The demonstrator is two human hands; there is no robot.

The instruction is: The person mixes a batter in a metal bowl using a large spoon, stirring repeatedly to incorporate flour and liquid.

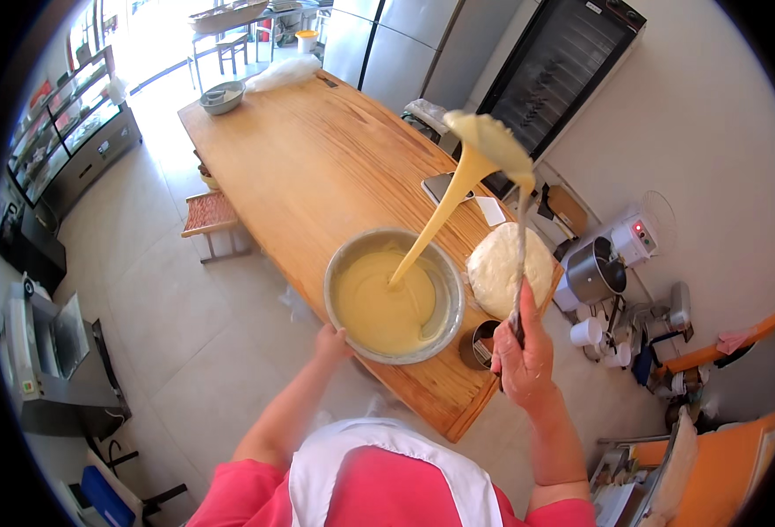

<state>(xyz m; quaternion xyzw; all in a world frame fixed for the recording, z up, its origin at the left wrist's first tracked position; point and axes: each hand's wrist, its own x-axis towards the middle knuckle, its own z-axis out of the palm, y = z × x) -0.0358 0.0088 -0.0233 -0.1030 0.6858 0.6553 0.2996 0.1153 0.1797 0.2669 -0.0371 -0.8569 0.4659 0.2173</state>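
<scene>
A metal bowl [450, 309] of smooth yellow batter [374, 296] stands near the close end of the wooden table. My left hand [333, 344] grips the bowl's lower left rim. In my right hand [524, 352] is the handle of a ladle or skimmer [489, 141], raised above the table. Its head is coated in batter, and a thick stream runs from it down into the bowl. To the right of the bowl lies a round lump of pale dough [503, 267], partly behind the handle. A dark metal canister [476, 346] stands between the bowl and my right hand.
On the wooden table [295, 158] are a phone [441, 188], a white card or scraper [491, 211], a smaller bowl [223, 99] and clear plastic [285, 72] at the far end. A stool [208, 214] stands left; a mixer [598, 270] stands on the right.
</scene>
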